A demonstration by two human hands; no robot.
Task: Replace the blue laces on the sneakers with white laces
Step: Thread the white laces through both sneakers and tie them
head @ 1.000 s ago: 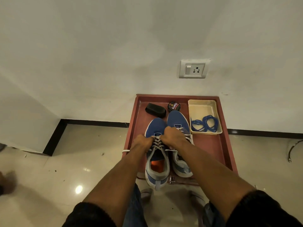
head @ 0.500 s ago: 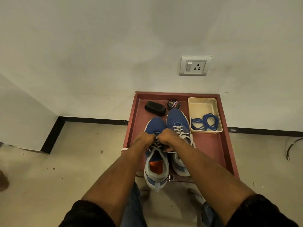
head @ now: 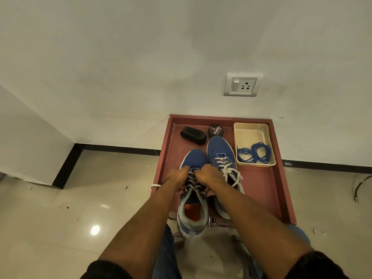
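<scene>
Two blue sneakers stand side by side on a red tray (head: 267,190). The right sneaker (head: 221,152) carries a tied white lace (head: 228,169). The left sneaker (head: 193,214) has a white lace (head: 193,185) crossing its eyelets. My left hand (head: 178,177) and my right hand (head: 207,176) sit over that sneaker's lacing, fingers curled on the white lace at each side. One loose white lace end (head: 156,185) hangs over the tray's left rim. Coiled blue laces (head: 254,153) lie in a cream tray (head: 249,131) at the back right.
A black shoe brush (head: 193,134) and a round polish tin (head: 216,130) lie at the tray's back. The tray stands against a white wall with a socket (head: 240,84). Tiled floor spreads to the left and right. My knees are below the tray's near edge.
Both hands have stayed on the left sneaker's lacing, shifting slightly together near the upper eyelets. The camera view has moved a little.
</scene>
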